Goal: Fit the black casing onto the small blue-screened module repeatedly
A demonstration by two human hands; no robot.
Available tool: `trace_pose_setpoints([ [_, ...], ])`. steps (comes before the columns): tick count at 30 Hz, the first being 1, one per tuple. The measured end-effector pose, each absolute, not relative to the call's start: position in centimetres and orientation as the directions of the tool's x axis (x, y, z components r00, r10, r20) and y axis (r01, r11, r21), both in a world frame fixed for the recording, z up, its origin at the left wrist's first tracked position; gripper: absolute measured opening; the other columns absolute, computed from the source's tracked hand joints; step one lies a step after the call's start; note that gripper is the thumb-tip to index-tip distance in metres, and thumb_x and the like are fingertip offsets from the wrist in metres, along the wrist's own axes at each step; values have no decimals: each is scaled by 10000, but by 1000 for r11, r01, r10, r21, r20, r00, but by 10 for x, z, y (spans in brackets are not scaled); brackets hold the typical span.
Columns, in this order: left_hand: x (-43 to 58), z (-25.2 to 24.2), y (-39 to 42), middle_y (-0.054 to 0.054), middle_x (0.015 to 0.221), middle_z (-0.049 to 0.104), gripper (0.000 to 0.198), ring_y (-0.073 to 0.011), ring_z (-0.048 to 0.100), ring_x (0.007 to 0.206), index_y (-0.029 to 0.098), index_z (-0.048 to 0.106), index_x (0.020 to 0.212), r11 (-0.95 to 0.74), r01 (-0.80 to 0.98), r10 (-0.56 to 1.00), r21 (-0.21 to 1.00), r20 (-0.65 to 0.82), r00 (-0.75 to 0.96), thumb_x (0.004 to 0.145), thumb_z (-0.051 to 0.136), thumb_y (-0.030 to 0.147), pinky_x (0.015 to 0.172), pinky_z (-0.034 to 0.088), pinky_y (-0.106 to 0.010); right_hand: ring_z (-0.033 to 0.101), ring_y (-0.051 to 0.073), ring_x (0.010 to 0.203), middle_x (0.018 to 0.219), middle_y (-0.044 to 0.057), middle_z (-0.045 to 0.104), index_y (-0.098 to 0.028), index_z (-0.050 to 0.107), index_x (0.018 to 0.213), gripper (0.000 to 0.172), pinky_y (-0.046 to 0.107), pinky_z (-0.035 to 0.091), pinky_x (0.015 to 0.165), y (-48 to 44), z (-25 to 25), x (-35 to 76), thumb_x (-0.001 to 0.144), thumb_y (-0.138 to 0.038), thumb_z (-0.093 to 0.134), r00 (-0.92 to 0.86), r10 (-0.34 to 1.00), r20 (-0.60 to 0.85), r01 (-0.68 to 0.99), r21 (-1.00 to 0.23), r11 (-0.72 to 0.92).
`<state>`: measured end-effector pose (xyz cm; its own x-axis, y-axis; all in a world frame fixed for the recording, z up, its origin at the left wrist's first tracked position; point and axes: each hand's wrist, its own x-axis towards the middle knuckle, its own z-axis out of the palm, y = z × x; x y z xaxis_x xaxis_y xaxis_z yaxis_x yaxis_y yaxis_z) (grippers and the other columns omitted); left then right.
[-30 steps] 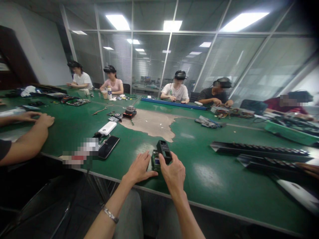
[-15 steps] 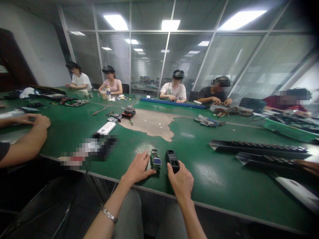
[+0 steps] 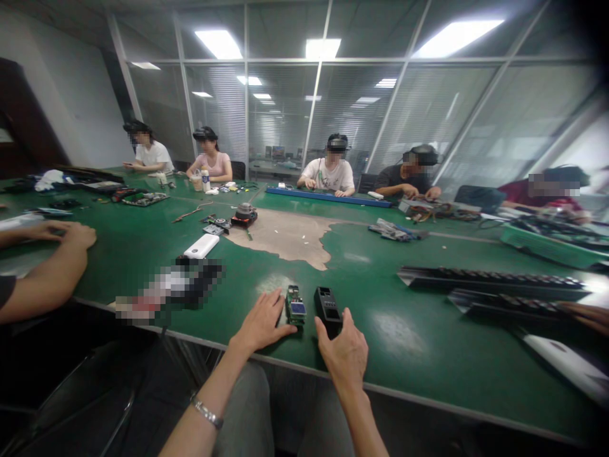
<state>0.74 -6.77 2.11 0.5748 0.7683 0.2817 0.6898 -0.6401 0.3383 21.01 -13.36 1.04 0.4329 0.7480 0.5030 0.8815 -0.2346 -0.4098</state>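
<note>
Flat on the green table [image 3: 361,279] lies my left hand [image 3: 261,322], its fingers stretched out. Its thumb reaches to the near end of a green circuit board [image 3: 295,306] with a small blue-grey screen; whether it touches the board I cannot tell. To the right of the board is a long black plastic housing [image 3: 326,302] with rectangular openings. My right hand [image 3: 346,349] is at the housing's near end, thumb and fingers spread to either side of it. That end is partly hidden by the hand.
A white power bank [image 3: 202,246] and a device with a grey dome [image 3: 244,214] lie further left. Black metal channels [image 3: 480,279] and a green basket [image 3: 547,246] are on the right. A co-worker's arms [image 3: 57,266] rest at the left; other people sit across the table.
My right hand has loosened from the black housing: its thumb and fingers are now apart, and the housing stays on the table. My left hand has kept its place beside the circuit board.
</note>
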Motion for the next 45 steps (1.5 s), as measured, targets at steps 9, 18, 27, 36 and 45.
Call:
trace_pose_setpoints([
  [9,6,21,-68,-135,1525,291,796,-296,259,1408,212,313,1436,-638,686,770,350,281,573,822,488,689,1148,196,-508,643,263,859,928,115,700,-160,612,1124,475,346,409,790,-128,30,211,847,-528,497,452,797,399,855,-449,-260],
  [18,5,20,-69,-132,1475,374,744,-293,311,1382,218,369,1394,-648,676,761,350,319,564,812,548,647,1151,213,-504,649,237,870,924,85,709,-201,638,1050,422,312,404,775,-114,81,166,851,-539,483,333,844,421,868,-486,-100],
  [27,2,16,-67,-121,1471,380,702,-286,318,1379,241,338,1411,-662,657,750,361,340,568,843,523,609,1147,217,-522,650,268,864,837,99,705,-191,638,978,359,382,364,851,-118,82,145,831,-491,507,300,896,328,922,-340,-184],
  [36,1,16,-65,-149,1513,301,876,-323,260,1402,209,281,1441,-656,645,754,392,309,580,717,670,513,1146,196,-536,643,265,904,905,102,701,-183,583,1115,406,380,351,878,-129,52,144,835,-471,529,314,903,294,918,-337,-209],
  [45,4,21,-67,-152,1498,328,875,-314,298,1384,193,305,1435,-655,647,755,390,304,581,700,694,465,1153,196,-516,616,295,1001,1024,172,673,-94,488,1276,674,374,361,871,-126,49,148,814,-583,528,326,883,337,922,-320,-218],
])
